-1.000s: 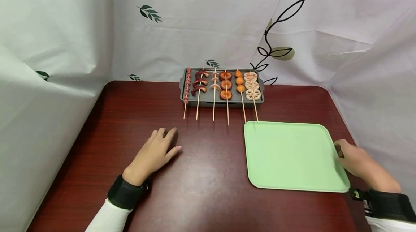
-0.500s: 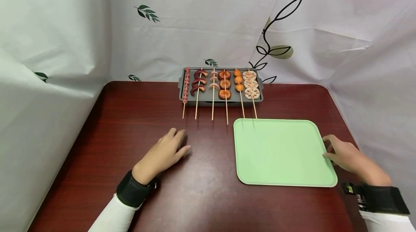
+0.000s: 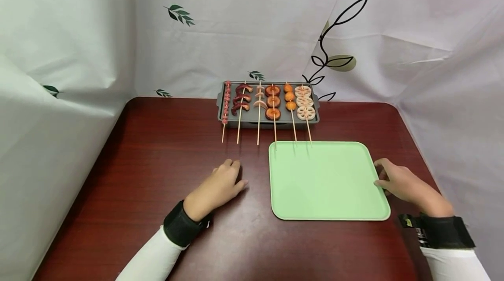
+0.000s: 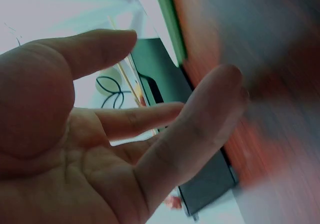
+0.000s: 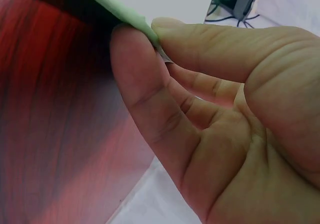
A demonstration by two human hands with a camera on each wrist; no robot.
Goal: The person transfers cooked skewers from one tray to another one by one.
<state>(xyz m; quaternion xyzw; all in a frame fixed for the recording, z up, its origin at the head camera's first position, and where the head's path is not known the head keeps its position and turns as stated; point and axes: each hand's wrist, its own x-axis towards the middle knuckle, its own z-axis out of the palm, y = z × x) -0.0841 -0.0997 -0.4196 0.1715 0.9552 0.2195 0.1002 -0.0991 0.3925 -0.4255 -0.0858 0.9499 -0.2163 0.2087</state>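
Observation:
A flat light-green tray (image 3: 327,180) lies over the right half of the table. My right hand (image 3: 399,184) pinches its right edge, thumb above and fingers below; the right wrist view shows this tray edge (image 5: 112,6) between them. To the left of the tray, my left hand (image 3: 216,187) is held low over the table, holding nothing. Its fingers are loosely bent and spread from the thumb (image 4: 100,46) in the left wrist view. The tray's far edge overlaps the handle ends of a mushroom skewer (image 3: 273,114), an orange-ball skewer (image 3: 290,106) and a lotus-root skewer (image 3: 305,112).
At the table's back, a dark grey grill pan (image 3: 252,117) bears several skewers, their sticks pointing toward me. Further left on it are a tentacle skewer (image 3: 241,98) and a skewer of small pink pieces (image 3: 226,106). White printed cloth (image 3: 236,31) encloses the dark red table (image 3: 157,141).
The green tray has slid left with my right hand on its edge. My left hand has moved right, closer to the tray's left side. The grill pan and skewers stay put.

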